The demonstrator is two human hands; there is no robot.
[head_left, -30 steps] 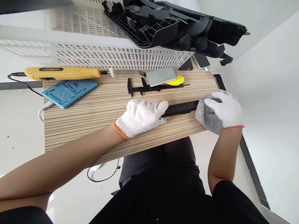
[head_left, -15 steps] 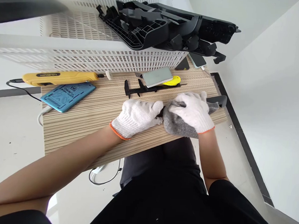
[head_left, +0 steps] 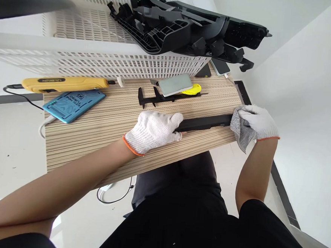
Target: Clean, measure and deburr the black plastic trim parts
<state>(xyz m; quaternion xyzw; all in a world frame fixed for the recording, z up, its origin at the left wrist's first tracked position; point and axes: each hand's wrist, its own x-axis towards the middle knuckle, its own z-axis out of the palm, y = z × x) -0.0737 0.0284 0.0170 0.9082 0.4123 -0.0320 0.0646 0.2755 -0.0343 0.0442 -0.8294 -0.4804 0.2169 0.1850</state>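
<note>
A long black plastic part (head_left: 206, 123) lies crosswise over the front half of the table. My left hand (head_left: 156, 131), in a white knit glove with an orange cuff, is closed around its left end. At the other end my right hand (head_left: 260, 122), gloved the same way, holds a grey cloth (head_left: 241, 129) against the part. The cloth is folded over that end and hides it. One corner of the cloth hangs down past the table's edge.
Behind my hands lie a black caliper (head_left: 156, 98), a grey-green block (head_left: 176, 85) and a yellow-handled tool (head_left: 194, 89). A yellow electric tool (head_left: 69, 84) rests by a blue box-like device (head_left: 74, 104). A white basket (head_left: 124, 66) holds several black plastic parts (head_left: 172, 32). A phone (head_left: 221, 66) sits back right.
My right hand has slid the grey cloth rightward along the black part to its far end, uncovering the middle. My left hand keeps its hold in the same place.
</note>
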